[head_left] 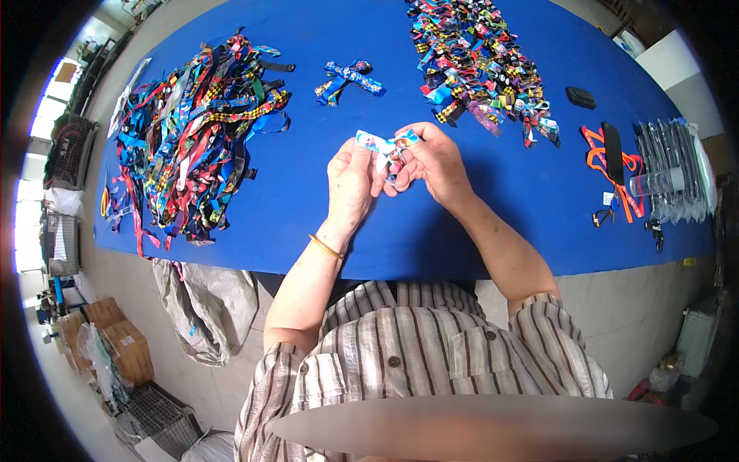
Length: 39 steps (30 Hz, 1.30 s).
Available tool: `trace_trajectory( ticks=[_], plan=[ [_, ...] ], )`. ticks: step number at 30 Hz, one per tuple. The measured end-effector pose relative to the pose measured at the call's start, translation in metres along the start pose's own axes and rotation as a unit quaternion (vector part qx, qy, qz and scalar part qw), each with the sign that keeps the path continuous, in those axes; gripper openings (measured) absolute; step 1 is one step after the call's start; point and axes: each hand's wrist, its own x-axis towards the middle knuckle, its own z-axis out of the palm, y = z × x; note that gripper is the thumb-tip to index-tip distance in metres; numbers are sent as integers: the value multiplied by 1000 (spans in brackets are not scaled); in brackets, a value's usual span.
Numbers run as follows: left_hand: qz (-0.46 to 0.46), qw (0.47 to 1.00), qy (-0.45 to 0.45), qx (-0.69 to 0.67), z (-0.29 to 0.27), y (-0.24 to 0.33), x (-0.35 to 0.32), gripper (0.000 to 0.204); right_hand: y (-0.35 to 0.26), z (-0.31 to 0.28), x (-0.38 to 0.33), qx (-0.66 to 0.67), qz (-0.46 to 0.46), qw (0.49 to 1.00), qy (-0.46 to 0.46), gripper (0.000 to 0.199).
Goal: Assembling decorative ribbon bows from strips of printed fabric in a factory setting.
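Between my two hands, above the blue-covered table (323,223), a short printed ribbon (375,142) in light blue and white is folded and crossed over itself. My left hand (353,175) pinches its left end between thumb and fingers. With my right hand (433,159) I grip the other end, where the layers cross; the fingers hide part of the fold. Farther off, to the left of my hands, a blue patterned ribbon bow (350,81) lies alone on the cloth.
A heap of long, colourful ribbons (200,138) covers the left side. Many folded ribbon bows (481,61) lie in rows at the far right. Near the right edge are an orange lanyard (596,158), a small black object (580,97) and stacked clear plastic packets (677,173).
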Motion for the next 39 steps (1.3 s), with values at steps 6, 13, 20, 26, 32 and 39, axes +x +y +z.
trace_trajectory(
  ticks=[6, 13, 20, 26, 32, 39],
  plan=[
    [3, 999, -34, -42, -5, 5, 0, 27, -3, 4, 0, 29, 20, 999, -21, 22],
    [-120, 988, -72, -59, -12, 15, -4, 38, 5, 0, -1, -29, -2, 999, -18, 22],
    [-73, 995, -69, -8, 2, 29, -8, 31, 2, -3, -1, -83, -2, 997, 6, 21],
    [-59, 981, -54, 179, -2, 36, 4, 16, -17, -1, 2, -113, 8, 993, -30, 16],
    [-23, 962, -37, 268, -12, 37, 21, 14, -29, 1, 24, -211, -2, 976, -56, 15],
    [23, 960, 31, 279, -39, 36, 39, 14, -43, 23, 68, -508, -160, 846, -33, 11]
  ],
)
